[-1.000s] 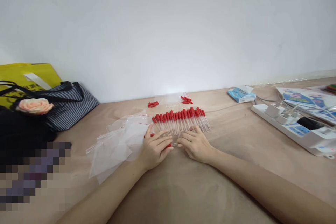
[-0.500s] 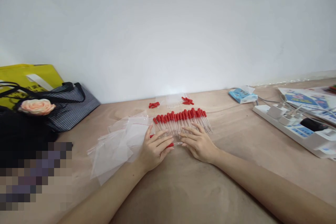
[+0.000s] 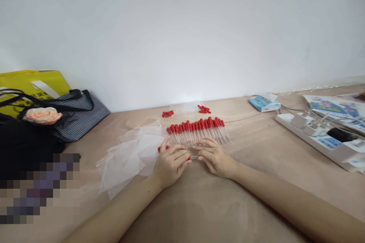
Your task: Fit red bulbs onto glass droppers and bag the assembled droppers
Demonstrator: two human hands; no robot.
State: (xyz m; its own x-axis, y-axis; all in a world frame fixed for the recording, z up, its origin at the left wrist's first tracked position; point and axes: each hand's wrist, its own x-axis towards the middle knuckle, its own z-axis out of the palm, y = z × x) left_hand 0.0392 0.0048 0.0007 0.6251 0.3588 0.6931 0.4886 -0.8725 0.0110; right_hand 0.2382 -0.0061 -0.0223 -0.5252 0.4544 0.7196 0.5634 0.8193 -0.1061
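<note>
My left hand (image 3: 172, 164) is closed in a pinch on a red rubber bulb (image 3: 188, 158), only partly visible between the fingers. My right hand (image 3: 216, 159) pinches a clear glass dropper tube (image 3: 194, 157), whose left end meets that bulb; how far it sits inside I cannot tell. Another red bulb (image 3: 162, 148) shows behind my left index finger, on or by the plastic bags. Just beyond both hands lies a row of droppers (image 3: 196, 126), red bulbs pointing away and clear tubes toward me.
Clear zip bags (image 3: 125, 163) lie overlapped at left. Loose red bulbs (image 3: 167, 114) and more bulbs (image 3: 204, 109) flank thin glass tubes (image 3: 189, 114) near the wall. A striped bag (image 3: 82, 115) stands left. Tissues (image 3: 264, 103) and a power strip (image 3: 319, 140) are at right.
My left hand has shifted slightly right and toward me. My right fingers have drawn down a little from the dropper row. The bulb and tube stay between my hands.
</note>
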